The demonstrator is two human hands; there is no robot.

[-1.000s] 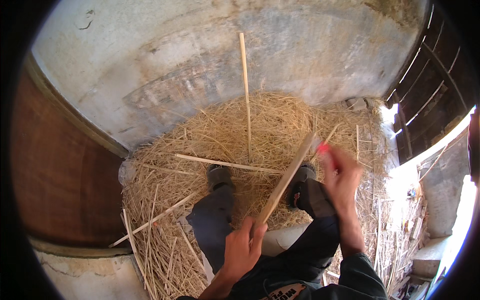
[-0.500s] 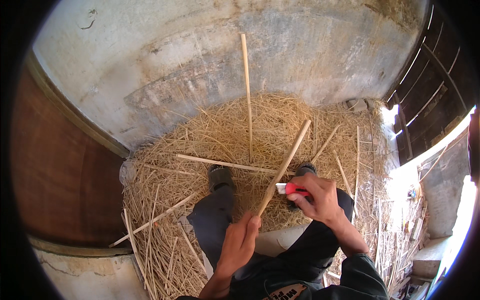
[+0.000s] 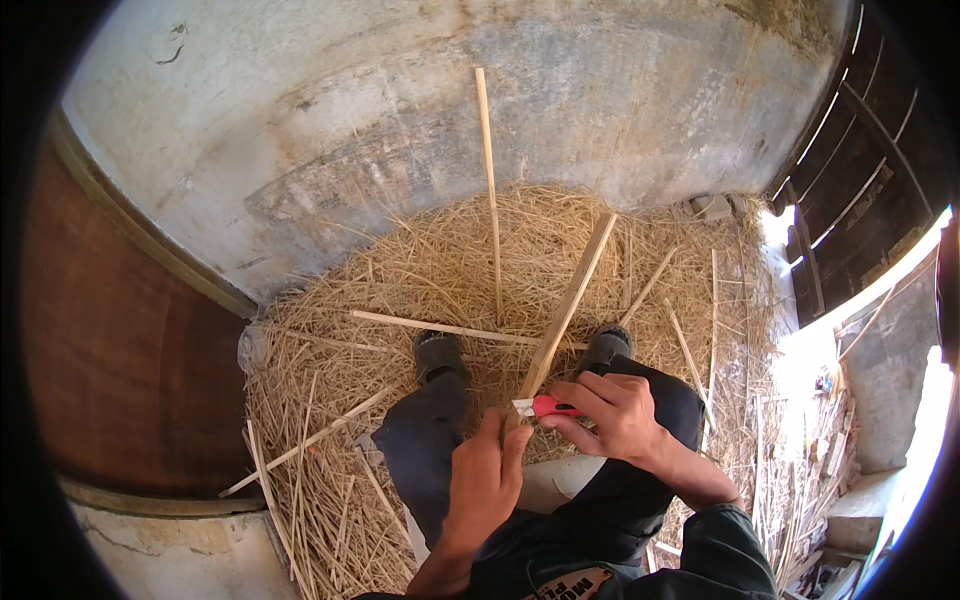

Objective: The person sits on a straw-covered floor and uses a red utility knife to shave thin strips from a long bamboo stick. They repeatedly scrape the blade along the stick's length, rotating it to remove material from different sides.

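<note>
My left hand is closed around the lower end of a long wooden stick, which slants up and away to the right. In my right hand is a small red-handled cutter with a short pale flat head. That head rests against the stick just above my left fingers. The exact shape of its edge is too small to make out. My fingers cover most of the handle and the stick's near end.
Straw and shavings cover the floor around my shoes. One stick leans on the stained wall; another stick lies across by my feet. A brown door panel stands left, dark slatted boards right.
My right hand has drawn the cutter down along the stick, toward my left hand. The stick has tilted slightly and its far end has risen a little in view.
</note>
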